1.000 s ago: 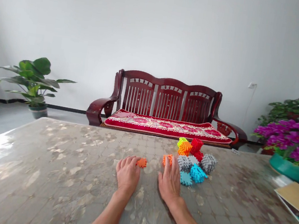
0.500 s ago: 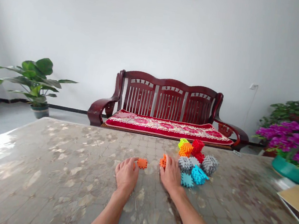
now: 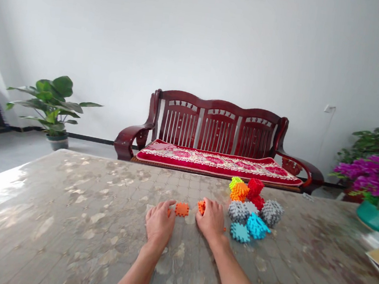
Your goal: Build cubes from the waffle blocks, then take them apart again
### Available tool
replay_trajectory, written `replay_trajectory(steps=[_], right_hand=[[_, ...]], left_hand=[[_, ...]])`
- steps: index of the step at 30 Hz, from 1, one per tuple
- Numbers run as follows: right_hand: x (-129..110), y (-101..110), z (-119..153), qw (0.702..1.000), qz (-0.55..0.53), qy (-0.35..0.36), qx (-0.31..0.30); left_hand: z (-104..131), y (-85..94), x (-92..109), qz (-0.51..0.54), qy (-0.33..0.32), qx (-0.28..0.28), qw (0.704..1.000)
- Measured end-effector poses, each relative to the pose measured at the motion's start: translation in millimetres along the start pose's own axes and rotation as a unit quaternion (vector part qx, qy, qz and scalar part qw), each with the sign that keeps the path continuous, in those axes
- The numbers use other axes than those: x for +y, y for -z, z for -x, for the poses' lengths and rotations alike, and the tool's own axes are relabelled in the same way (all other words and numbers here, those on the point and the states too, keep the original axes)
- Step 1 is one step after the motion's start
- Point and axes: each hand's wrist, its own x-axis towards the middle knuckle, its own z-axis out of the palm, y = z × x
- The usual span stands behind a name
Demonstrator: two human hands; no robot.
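in the head view, two bare hands lie low over a patterned tabletop (image 3: 106, 257). the left hand (image 3: 159, 225) has its fingers curled downward, and a sliver of orange plastic (image 3: 168, 212) shows by its thumb; the hand covers most of it, so i cannot tell whether the fingers grip it. just to the right of that thumb, a square orange interlocking tile (image 3: 182, 209) with toothed edges lies flat on the table, between the two hands.

the right hand (image 3: 212, 220) has its thumb and fingers closed around an orange toothed piece (image 3: 201, 207), which sticks out at the left of the fingers.

right of this hand sits a cluster of similar pieces: a light blue tile (image 3: 240, 232) and a bright blue stack (image 3: 258, 226) in front, a grey stack (image 3: 238, 211) and a darker grey stack (image 3: 272, 213) behind them, then red pieces (image 3: 255, 188), an orange stack (image 3: 239, 192) and a yellow-green piece (image 3: 235, 182) farthest back.
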Motion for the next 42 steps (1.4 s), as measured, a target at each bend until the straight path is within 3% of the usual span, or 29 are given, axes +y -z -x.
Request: replay_trajectory(steps=[7,13,18,26,33,42], right_hand=[[4,1,1,0.995,-0.096,0.004,0.01],[-21,10,5,0.971,-0.179,0.144,0.071],[-38,14,9,0.949,-0.206,0.227,0.068],[-33,9,8,0.95,-0.226,0.202,0.074],[-28,1,8,0.945,-0.277,0.151,0.088],[-29,8,9,0.922,-0.344,0.156,0.086]], left_hand=[[-3,-5.3,0,0.058,-0.013,0.016,0.998],[-3,-14.2,3,0.187,-0.09,0.007,0.978],[-3,-20.5,3,0.244,-0.061,-0.008,0.968],[-9,-25.8,0,0.372,0.01,0.035,0.927],[-19,-18.4,-15,0.33,0.1,0.117,0.931],[-23,-9.4,-17,0.292,0.127,0.139,0.938]])
